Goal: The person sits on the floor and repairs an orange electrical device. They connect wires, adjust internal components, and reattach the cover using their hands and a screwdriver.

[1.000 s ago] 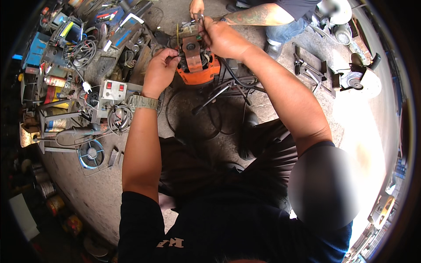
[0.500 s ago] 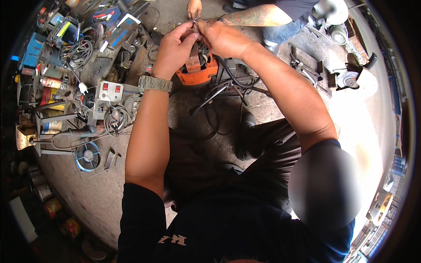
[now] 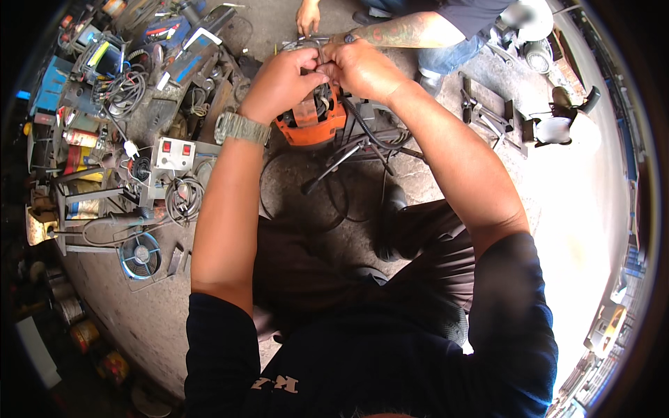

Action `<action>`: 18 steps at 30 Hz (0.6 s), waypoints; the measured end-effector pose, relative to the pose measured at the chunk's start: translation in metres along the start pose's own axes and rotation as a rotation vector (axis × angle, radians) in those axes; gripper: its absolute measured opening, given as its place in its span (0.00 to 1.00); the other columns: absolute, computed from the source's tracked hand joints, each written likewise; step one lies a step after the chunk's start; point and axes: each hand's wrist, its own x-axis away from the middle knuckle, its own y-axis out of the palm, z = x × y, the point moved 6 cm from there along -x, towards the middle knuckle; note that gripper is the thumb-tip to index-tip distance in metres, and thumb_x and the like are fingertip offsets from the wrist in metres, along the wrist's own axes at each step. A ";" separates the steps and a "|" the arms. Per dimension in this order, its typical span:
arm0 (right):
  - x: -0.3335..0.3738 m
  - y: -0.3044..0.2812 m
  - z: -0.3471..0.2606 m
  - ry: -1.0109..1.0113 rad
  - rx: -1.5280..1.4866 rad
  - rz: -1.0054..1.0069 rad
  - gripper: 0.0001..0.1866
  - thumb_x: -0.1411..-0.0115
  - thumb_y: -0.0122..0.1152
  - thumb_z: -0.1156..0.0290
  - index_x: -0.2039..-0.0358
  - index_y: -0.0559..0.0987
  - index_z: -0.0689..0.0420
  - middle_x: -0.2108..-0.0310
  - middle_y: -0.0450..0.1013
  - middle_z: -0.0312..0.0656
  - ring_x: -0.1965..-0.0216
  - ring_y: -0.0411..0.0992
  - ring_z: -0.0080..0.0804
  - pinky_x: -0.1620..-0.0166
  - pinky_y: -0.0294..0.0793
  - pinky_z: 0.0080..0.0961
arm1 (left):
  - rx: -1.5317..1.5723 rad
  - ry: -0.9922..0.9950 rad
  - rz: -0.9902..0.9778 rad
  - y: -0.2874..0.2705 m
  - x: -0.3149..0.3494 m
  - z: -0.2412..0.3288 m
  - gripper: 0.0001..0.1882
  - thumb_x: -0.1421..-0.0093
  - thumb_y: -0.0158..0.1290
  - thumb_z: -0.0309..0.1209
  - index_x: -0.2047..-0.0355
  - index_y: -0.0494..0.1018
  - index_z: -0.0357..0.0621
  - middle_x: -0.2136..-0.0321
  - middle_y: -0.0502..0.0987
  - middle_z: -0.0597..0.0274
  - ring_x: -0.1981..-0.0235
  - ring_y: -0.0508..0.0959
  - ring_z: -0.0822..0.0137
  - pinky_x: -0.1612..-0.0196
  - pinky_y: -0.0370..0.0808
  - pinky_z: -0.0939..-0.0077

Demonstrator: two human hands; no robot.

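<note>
Two forearms point(image 3: 228, 216) converge, left hand point(image 3: 280, 82) and right hand point(image 3: 366, 72) curled inward at the orange machine point(image 3: 306, 136), grip unclear.

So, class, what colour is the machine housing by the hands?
The machine housing is orange (head view).

The left arm point(image 3: 226, 216) stretches forward, and the right arm point(image 3: 463, 153) slants forward and inward. The left hand point(image 3: 284, 78) and right hand point(image 3: 364, 70) are very near each other, fingers point(image 3: 305, 56) bent.
</note>
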 end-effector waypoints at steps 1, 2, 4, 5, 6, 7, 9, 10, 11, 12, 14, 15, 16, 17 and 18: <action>0.003 0.000 0.001 0.015 0.021 0.014 0.10 0.35 0.64 0.65 0.56 0.83 0.52 0.65 0.83 0.52 0.58 0.82 0.53 0.54 0.82 0.48 | -0.047 0.007 -0.042 -0.002 -0.004 0.007 0.12 0.39 0.63 0.26 0.56 0.78 0.33 0.68 0.85 0.59 0.65 0.82 0.71 0.57 0.78 0.72; 0.005 0.001 0.002 0.030 0.042 0.028 0.10 0.35 0.65 0.64 0.56 0.83 0.52 0.66 0.83 0.51 0.58 0.82 0.52 0.54 0.82 0.47 | -0.094 0.014 -0.084 -0.001 -0.006 0.013 0.12 0.39 0.64 0.27 0.58 0.79 0.33 0.68 0.85 0.58 0.66 0.82 0.71 0.59 0.78 0.71; 0.007 -0.001 -0.001 0.023 0.036 0.098 0.09 0.38 0.68 0.70 0.57 0.84 0.54 0.67 0.82 0.51 0.63 0.82 0.53 0.59 0.81 0.43 | -0.098 -0.009 -0.048 -0.001 -0.007 0.010 0.11 0.40 0.65 0.28 0.61 0.79 0.33 0.70 0.84 0.57 0.69 0.81 0.69 0.61 0.78 0.68; 0.007 0.000 -0.002 0.031 0.034 0.103 0.08 0.37 0.67 0.70 0.57 0.84 0.54 0.68 0.82 0.51 0.64 0.82 0.51 0.60 0.82 0.41 | -0.117 -0.038 -0.040 0.000 -0.007 0.007 0.11 0.40 0.65 0.28 0.62 0.79 0.33 0.70 0.84 0.58 0.69 0.81 0.69 0.61 0.78 0.68; 0.005 -0.002 -0.002 0.036 0.040 0.108 0.08 0.37 0.67 0.70 0.57 0.84 0.54 0.69 0.82 0.50 0.65 0.83 0.48 0.60 0.82 0.40 | -0.133 -0.061 -0.027 0.001 -0.009 0.004 0.11 0.40 0.65 0.28 0.62 0.79 0.34 0.70 0.84 0.58 0.69 0.81 0.68 0.61 0.78 0.68; 0.005 0.000 0.002 0.053 -0.011 0.082 0.08 0.36 0.67 0.70 0.57 0.85 0.55 0.70 0.82 0.49 0.67 0.83 0.44 0.61 0.82 0.37 | -0.107 -0.087 -0.030 0.004 -0.010 0.001 0.11 0.40 0.65 0.28 0.61 0.79 0.34 0.70 0.84 0.58 0.70 0.81 0.68 0.61 0.78 0.68; 0.008 0.004 0.012 0.071 -0.088 0.049 0.07 0.34 0.66 0.70 0.57 0.85 0.55 0.71 0.82 0.47 0.68 0.82 0.36 0.61 0.82 0.32 | -0.053 -0.133 -0.039 0.013 -0.013 -0.002 0.11 0.41 0.65 0.28 0.61 0.80 0.35 0.70 0.85 0.57 0.70 0.82 0.66 0.61 0.78 0.69; 0.009 0.004 0.016 0.070 -0.113 0.041 0.07 0.33 0.65 0.71 0.57 0.85 0.56 0.71 0.82 0.46 0.69 0.82 0.33 0.62 0.82 0.30 | -0.057 -0.144 -0.020 0.015 -0.015 -0.001 0.11 0.41 0.65 0.28 0.60 0.80 0.36 0.69 0.85 0.57 0.70 0.82 0.66 0.60 0.78 0.69; 0.013 0.001 0.019 0.050 -0.116 0.047 0.07 0.33 0.64 0.71 0.56 0.85 0.56 0.72 0.81 0.45 0.70 0.81 0.30 0.62 0.82 0.27 | -0.060 -0.155 -0.002 0.017 -0.016 0.000 0.11 0.40 0.65 0.28 0.59 0.81 0.37 0.69 0.86 0.57 0.70 0.83 0.66 0.60 0.78 0.69; 0.016 -0.002 0.019 0.105 -0.085 0.018 0.07 0.33 0.65 0.72 0.56 0.85 0.56 0.70 0.82 0.45 0.69 0.82 0.31 0.60 0.82 0.27 | -0.071 -0.176 0.016 0.018 -0.013 -0.002 0.11 0.40 0.65 0.28 0.58 0.81 0.38 0.69 0.86 0.56 0.70 0.83 0.65 0.60 0.78 0.69; 0.023 -0.008 0.012 0.078 -0.055 -0.006 0.07 0.34 0.66 0.72 0.56 0.85 0.55 0.67 0.83 0.44 0.66 0.84 0.33 0.58 0.83 0.28 | -0.145 -0.145 0.042 0.016 -0.013 -0.005 0.10 0.40 0.63 0.27 0.58 0.84 0.42 0.69 0.86 0.56 0.70 0.83 0.65 0.61 0.78 0.69; 0.030 -0.011 0.002 0.007 -0.064 0.003 0.08 0.34 0.67 0.72 0.56 0.85 0.54 0.66 0.84 0.44 0.64 0.84 0.35 0.57 0.83 0.29 | -0.169 -0.130 0.038 0.016 -0.014 -0.003 0.09 0.40 0.63 0.27 0.59 0.84 0.42 0.69 0.86 0.56 0.70 0.83 0.65 0.61 0.78 0.70; 0.037 -0.013 -0.007 -0.064 -0.074 0.011 0.08 0.35 0.67 0.72 0.55 0.85 0.54 0.64 0.84 0.43 0.63 0.84 0.37 0.56 0.83 0.30 | -0.193 -0.115 0.034 0.016 -0.013 -0.002 0.08 0.40 0.63 0.27 0.59 0.84 0.43 0.69 0.86 0.56 0.70 0.83 0.66 0.61 0.78 0.70; 0.041 -0.003 -0.010 -0.046 -0.051 -0.020 0.11 0.38 0.69 0.72 0.54 0.85 0.52 0.60 0.84 0.43 0.58 0.83 0.44 0.54 0.83 0.34 | -0.149 -0.152 0.013 0.016 -0.012 -0.004 0.08 0.40 0.63 0.26 0.60 0.85 0.42 0.69 0.86 0.57 0.70 0.83 0.67 0.62 0.78 0.70; 0.045 0.000 -0.018 -0.130 -0.005 0.029 0.12 0.39 0.69 0.73 0.54 0.84 0.53 0.59 0.83 0.45 0.58 0.82 0.49 0.54 0.83 0.37 | -0.105 -0.185 -0.008 0.014 -0.013 0.001 0.08 0.40 0.62 0.26 0.60 0.85 0.42 0.70 0.86 0.57 0.70 0.83 0.68 0.62 0.78 0.70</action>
